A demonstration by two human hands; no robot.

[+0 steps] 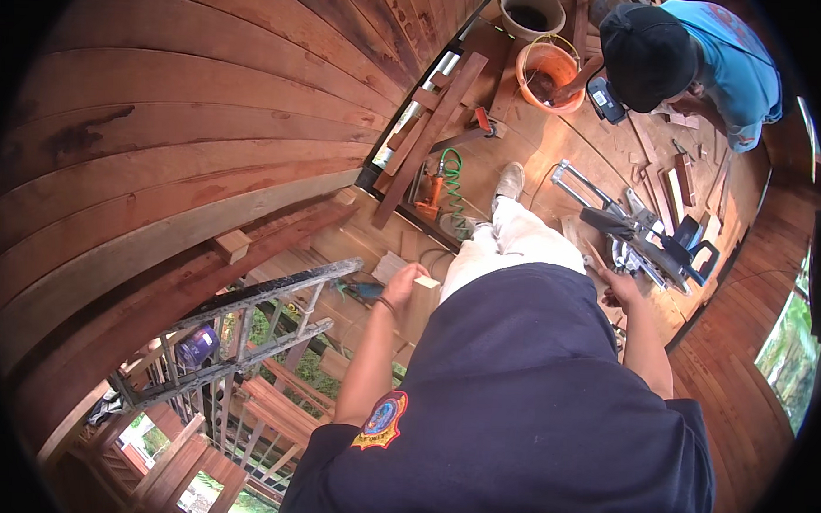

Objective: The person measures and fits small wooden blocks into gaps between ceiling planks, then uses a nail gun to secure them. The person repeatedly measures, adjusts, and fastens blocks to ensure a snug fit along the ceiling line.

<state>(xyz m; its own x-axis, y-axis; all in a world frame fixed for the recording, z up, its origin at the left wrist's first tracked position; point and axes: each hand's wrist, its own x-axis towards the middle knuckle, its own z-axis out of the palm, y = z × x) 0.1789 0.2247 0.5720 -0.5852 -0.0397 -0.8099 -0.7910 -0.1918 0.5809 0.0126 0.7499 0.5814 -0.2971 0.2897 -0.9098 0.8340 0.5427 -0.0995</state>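
Note:
My left hand (402, 287) is closed in a pinch on a small pale wood block (427, 281), beside my left hip. On the other side, my right hand (620, 289) hangs by my right thigh with its fingers curled. A thin brownish piece (595, 255) shows at its fingertips, too small to name; whether it lies in the grip is hard to see. Just beyond that hand, a sliding mitre saw (651, 242) rests on the wooden floor. An orange air nailer (430, 197) with a green coiled hose (452, 187) is near my feet.
At the far right a person in a blue shirt (738, 64) bends, one arm at an orange bucket (548, 73). A ladder (236, 327) leans at the left beside an opening in the floor. Reddish planks (433, 135) and offcuts (671, 189) lie about. A plank wall (208, 96) rises left.

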